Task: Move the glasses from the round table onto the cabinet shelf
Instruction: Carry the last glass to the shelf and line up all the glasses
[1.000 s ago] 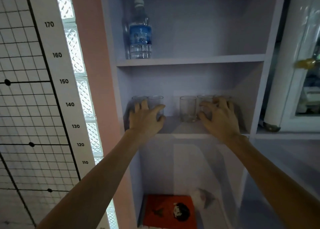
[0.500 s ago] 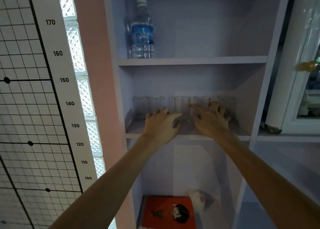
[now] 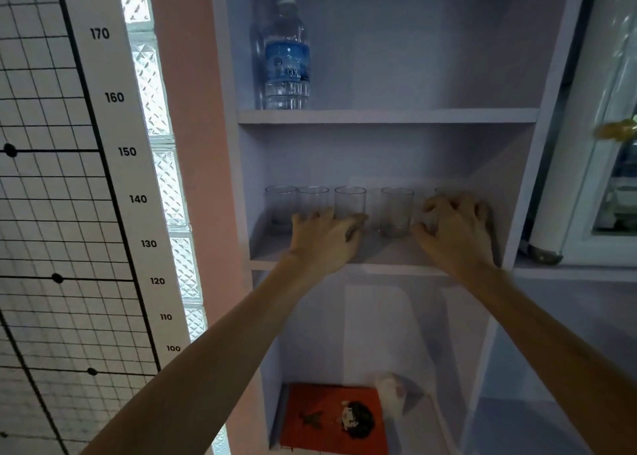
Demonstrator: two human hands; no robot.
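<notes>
The pale cabinet [image 3: 537,75] filled most of the view, its middle shelf [image 3: 379,256] carrying five clear glasses in a row along the back. Beside it on the left hung a height chart [image 3: 113,179]. A water bottle [image 3: 286,58] stood on the shelf above, an orange book [image 3: 331,420] lay below. The left hand [image 3: 325,239] curled around the third glass [image 3: 350,201], fingers half closed against its base. The right hand [image 3: 455,234] cupped the fifth glass [image 3: 444,191], mostly hiding it; whether it gripped could not be told. The fourth glass [image 3: 396,210] stood free between them.
</notes>
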